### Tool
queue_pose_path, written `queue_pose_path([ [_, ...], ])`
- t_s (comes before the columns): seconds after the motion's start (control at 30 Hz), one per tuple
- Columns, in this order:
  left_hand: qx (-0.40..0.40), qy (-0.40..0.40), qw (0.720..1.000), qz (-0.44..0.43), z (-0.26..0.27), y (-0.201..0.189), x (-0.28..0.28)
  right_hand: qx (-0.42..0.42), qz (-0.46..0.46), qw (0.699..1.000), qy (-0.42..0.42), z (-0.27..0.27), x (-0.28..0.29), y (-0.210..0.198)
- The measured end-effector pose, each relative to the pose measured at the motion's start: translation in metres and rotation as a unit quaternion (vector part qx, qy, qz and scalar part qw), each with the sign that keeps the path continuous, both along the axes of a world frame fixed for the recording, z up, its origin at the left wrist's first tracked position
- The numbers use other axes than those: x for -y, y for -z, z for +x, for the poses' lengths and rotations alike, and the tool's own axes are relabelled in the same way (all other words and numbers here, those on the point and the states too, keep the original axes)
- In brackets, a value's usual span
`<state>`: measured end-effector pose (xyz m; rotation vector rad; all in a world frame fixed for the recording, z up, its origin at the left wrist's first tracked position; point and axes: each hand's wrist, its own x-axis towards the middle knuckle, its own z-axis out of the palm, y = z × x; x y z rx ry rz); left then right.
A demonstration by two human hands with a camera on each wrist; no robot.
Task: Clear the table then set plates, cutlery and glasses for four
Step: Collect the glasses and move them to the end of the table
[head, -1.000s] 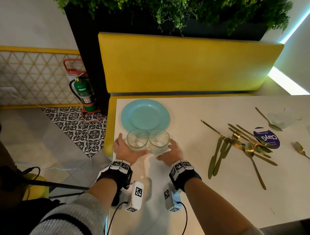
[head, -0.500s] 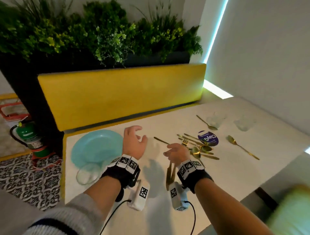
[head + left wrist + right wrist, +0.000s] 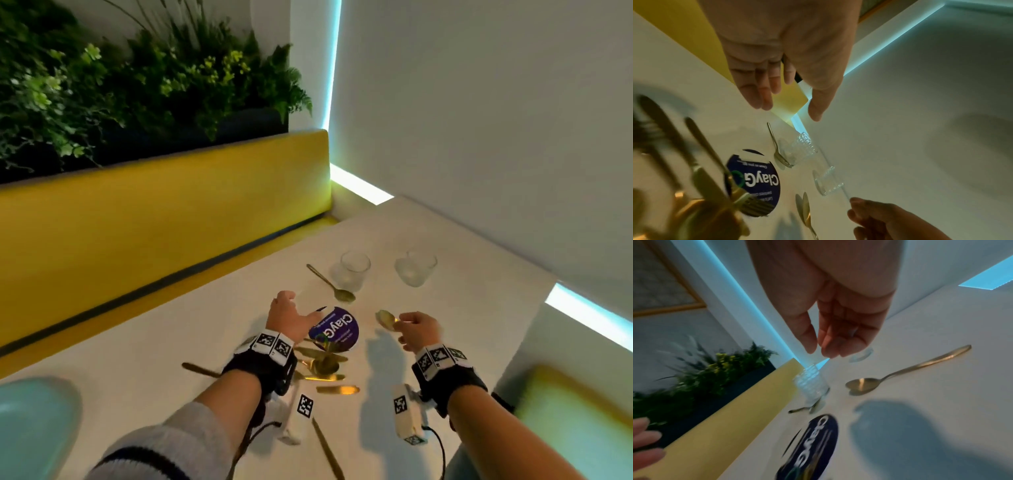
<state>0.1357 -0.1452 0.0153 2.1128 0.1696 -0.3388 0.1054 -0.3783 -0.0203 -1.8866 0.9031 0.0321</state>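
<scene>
Two empty clear glasses (image 3: 352, 270) (image 3: 414, 270) stand at the far right of the white table (image 3: 164, 342), near the wall. My left hand (image 3: 301, 305) hovers open above a round purple "ClayG" disc (image 3: 334, 329), short of the nearer glass (image 3: 801, 149). My right hand (image 3: 402, 322) hangs with loosely curled fingers over a lone gold spoon (image 3: 859, 384) and holds nothing. Another gold spoon (image 3: 332, 284) lies beside the left glass. Gold knives, forks and spoons (image 3: 322, 366) lie heaped under my left wrist. A teal plate (image 3: 30, 421) shows at the lower left.
A yellow bench back (image 3: 154, 222) runs along the table's far side, with plants (image 3: 120, 85) above it. A white wall (image 3: 496, 137) closes off the right end of the table. A blurred yellow-green shape (image 3: 575, 421) sits at the lower right.
Both hands let go of the two glasses by the teal plate and moved right across the table, past the cutlery heap. The view swung right with them.
</scene>
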Motion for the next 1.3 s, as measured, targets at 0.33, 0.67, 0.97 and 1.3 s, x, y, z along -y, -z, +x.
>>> queue_pose_path([
  [0.33,-0.036,-0.004,0.999,0.026,0.103,0.060,0.118,-0.026,-0.022,0.998,0.047,0.104,0.130,0.045],
  [0.67,-0.019,-0.052,0.997,0.048,0.162,0.097,0.163,-0.057,-0.038,0.996,0.058,0.147,0.163,0.080],
  [0.97,0.048,-0.021,0.996,0.073,0.169,0.101,0.160,0.004,-0.069,0.997,0.035,0.169,0.150,0.069],
  [1.3,0.032,-0.040,0.998,0.021,0.155,0.090,0.132,0.023,-0.075,0.992,0.094,0.170,0.134,0.066],
])
